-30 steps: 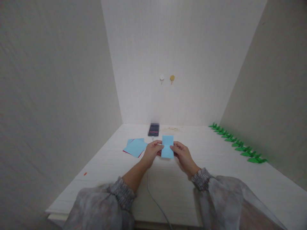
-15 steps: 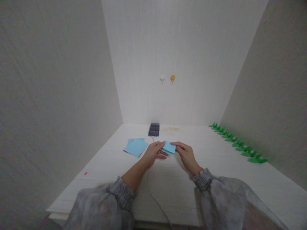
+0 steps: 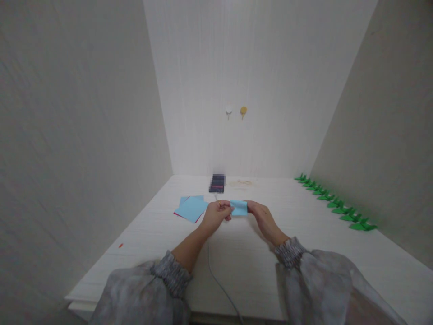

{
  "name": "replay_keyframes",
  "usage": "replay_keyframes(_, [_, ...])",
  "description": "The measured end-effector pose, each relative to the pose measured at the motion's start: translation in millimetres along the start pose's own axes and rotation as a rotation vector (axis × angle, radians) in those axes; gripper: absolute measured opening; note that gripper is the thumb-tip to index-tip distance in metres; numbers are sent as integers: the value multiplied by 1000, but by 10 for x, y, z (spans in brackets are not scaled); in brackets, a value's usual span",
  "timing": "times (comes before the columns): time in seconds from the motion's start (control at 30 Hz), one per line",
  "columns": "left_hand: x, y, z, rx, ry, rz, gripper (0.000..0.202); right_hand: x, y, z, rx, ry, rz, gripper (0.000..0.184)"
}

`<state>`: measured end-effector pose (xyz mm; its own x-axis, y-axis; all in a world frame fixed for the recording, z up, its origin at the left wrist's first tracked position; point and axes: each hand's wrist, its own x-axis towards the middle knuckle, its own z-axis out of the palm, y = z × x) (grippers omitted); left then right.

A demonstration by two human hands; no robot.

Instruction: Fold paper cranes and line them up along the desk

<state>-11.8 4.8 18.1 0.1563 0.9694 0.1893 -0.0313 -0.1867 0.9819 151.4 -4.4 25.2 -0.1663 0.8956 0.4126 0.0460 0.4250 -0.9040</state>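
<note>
A small folded sheet of light blue paper (image 3: 239, 207) is held up between my two hands over the middle of the white table. My left hand (image 3: 218, 213) pinches its left edge, thumb in front and fingers behind. At the right edge, my right hand (image 3: 260, 214) grips the paper, its fingertips partly hidden behind it. To the left of my left hand lie flat blue paper squares (image 3: 191, 208), overlapping, with a red edge showing underneath.
A phone (image 3: 217, 183) stands at the back with a cable (image 3: 219, 284) running forward. Several green folded paper pieces (image 3: 338, 205) line the right side. A small orange-red scrap (image 3: 121, 245) lies at left. Two hooks (image 3: 243, 110) hang on the back wall (image 3: 280, 90).
The folded blue paper has tilted so that it faces me as a flat rectangle. My left thumb now presses its front, and the right fingers have moved behind its edge.
</note>
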Motion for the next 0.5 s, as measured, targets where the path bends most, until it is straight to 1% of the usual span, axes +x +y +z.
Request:
replay_keyframes(0.03, [-3,-9,-3,19,-14,-10,23,0,-3,2,6,14,3,31])
replay_keyframes(0.1, [-15,-26,-4,80,-86,-37,22,-2,-22,15,-20,16,39,28])
replay_keyframes(0.17, [-30,-36,3,134,-175,-53,21,-5,-44,35,-76,-31,87,25])
replay_keyframes(0.23, [-39,-41,14,140,-219,-64,22,-8,-55,52,-113,-71,94,21])
replay_keyframes(0.3, [-41,-48,26,106,-217,-72,25,-8,-50,59,-106,-47,84,20])
replay_keyframes(0.4, [-39,-60,37,54,-227,-75,31,-7,-21,57,-38,52,95,21])
replay_keyframes(0.5, [-44,-60,44,50,-211,-75,31,-10,10,53,40,83,111,21])
